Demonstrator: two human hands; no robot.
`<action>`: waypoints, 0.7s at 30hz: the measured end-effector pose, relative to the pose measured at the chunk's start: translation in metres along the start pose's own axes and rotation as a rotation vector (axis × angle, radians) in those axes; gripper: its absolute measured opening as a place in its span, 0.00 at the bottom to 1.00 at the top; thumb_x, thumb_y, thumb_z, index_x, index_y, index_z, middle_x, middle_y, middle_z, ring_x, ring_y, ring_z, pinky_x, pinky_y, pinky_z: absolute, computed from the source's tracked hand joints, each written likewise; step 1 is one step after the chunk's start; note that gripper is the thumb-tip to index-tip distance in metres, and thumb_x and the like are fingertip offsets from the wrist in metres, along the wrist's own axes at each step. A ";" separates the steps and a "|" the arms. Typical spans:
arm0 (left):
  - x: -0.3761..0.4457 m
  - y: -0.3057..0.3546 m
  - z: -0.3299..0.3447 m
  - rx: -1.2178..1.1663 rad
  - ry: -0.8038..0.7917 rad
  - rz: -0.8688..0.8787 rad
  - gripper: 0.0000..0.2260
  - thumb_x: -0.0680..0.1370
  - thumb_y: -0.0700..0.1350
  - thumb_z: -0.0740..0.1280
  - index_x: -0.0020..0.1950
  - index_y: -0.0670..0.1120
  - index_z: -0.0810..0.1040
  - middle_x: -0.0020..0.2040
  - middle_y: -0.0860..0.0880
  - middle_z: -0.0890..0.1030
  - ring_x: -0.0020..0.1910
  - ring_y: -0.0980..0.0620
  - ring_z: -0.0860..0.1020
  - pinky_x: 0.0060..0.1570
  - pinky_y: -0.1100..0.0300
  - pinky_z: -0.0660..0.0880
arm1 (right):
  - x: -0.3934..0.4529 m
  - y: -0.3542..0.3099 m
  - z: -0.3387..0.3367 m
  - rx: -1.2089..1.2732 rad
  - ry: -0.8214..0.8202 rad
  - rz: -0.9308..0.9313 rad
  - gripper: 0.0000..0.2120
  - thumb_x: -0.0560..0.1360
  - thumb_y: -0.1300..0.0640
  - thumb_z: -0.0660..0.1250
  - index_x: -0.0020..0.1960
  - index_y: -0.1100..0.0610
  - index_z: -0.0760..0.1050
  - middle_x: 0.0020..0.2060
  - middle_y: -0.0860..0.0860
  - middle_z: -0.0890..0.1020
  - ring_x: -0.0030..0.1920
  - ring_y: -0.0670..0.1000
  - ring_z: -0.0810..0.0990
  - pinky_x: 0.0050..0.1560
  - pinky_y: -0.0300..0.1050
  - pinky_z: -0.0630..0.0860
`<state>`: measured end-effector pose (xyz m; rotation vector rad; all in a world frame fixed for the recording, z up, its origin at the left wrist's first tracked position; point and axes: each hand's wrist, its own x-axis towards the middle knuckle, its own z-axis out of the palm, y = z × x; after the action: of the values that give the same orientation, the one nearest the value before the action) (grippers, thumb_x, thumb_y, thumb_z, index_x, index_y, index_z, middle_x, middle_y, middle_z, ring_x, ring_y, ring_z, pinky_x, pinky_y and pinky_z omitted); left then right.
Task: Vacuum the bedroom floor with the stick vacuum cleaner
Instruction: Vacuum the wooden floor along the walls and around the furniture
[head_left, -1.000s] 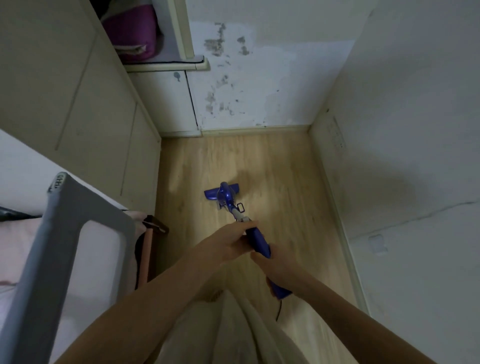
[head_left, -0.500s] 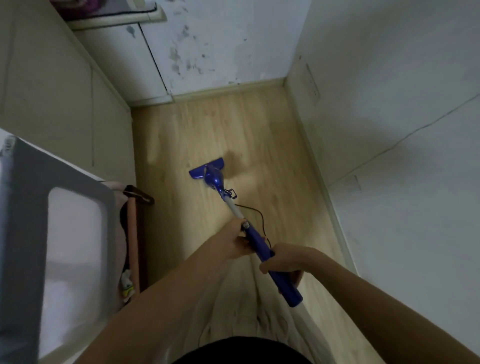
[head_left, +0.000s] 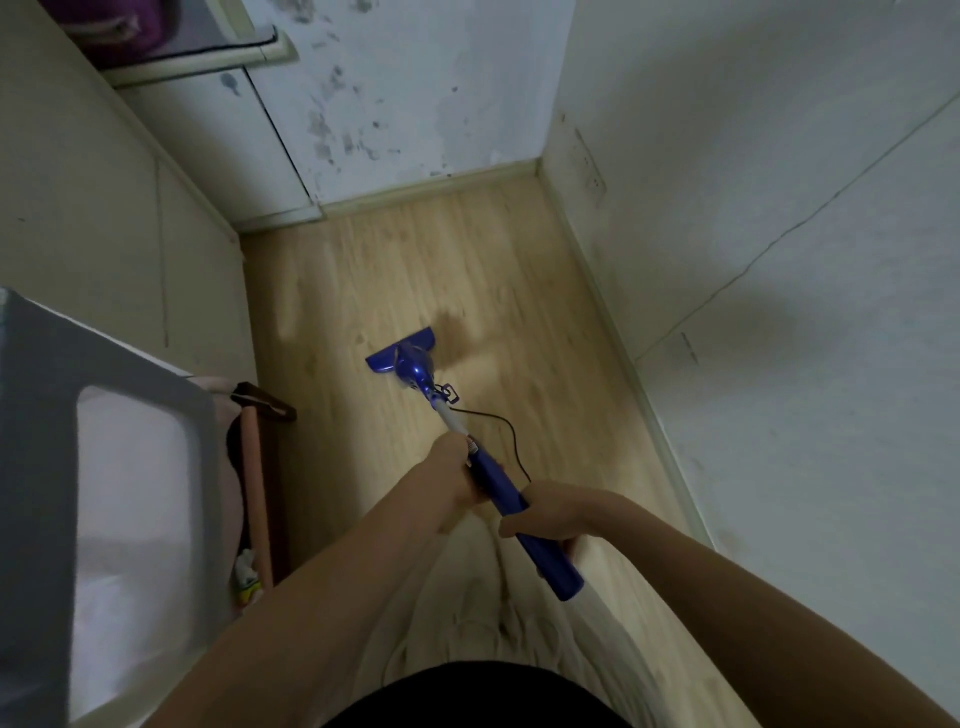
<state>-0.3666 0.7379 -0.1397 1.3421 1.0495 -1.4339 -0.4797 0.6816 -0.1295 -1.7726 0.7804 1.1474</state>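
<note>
- The vacuum (head_left: 485, 457) is gripped by the left hand (head_left: 457, 475) ahead and the right hand (head_left: 545, 512) behind, as before.
- The vacuum's head (head_left: 402, 356) is unmoved, well ahead of the left hand.
- No writing can be read.

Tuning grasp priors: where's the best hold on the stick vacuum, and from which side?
Grip the blue handle section, near end of the stick vacuum. It slants up toward the person. Left hand wraps it from the left, higher up; right hand from the right, lower. Avoid the cord.
</note>
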 end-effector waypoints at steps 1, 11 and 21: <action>0.000 -0.001 -0.001 -0.012 0.004 0.007 0.16 0.83 0.41 0.54 0.67 0.34 0.70 0.67 0.40 0.73 0.66 0.45 0.72 0.66 0.55 0.67 | -0.001 -0.001 0.002 0.012 0.011 -0.014 0.21 0.79 0.46 0.62 0.64 0.60 0.70 0.49 0.53 0.78 0.47 0.53 0.78 0.52 0.45 0.74; -0.035 0.029 -0.015 -0.040 -0.340 0.351 0.17 0.80 0.38 0.64 0.68 0.38 0.67 0.49 0.39 0.76 0.52 0.43 0.77 0.45 0.52 0.75 | -0.037 -0.038 -0.022 0.368 0.294 -0.165 0.14 0.81 0.45 0.59 0.44 0.54 0.69 0.33 0.49 0.74 0.30 0.46 0.71 0.36 0.37 0.71; -0.085 0.120 -0.020 0.072 -0.434 0.492 0.12 0.77 0.42 0.69 0.56 0.37 0.72 0.46 0.39 0.74 0.39 0.48 0.78 0.31 0.61 0.81 | -0.095 -0.138 -0.111 0.572 0.407 -0.218 0.06 0.78 0.58 0.63 0.44 0.60 0.72 0.32 0.53 0.75 0.25 0.47 0.72 0.21 0.34 0.71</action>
<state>-0.2430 0.7312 -0.0573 1.1601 0.3551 -1.3058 -0.3572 0.6458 0.0257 -1.5556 1.0028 0.3602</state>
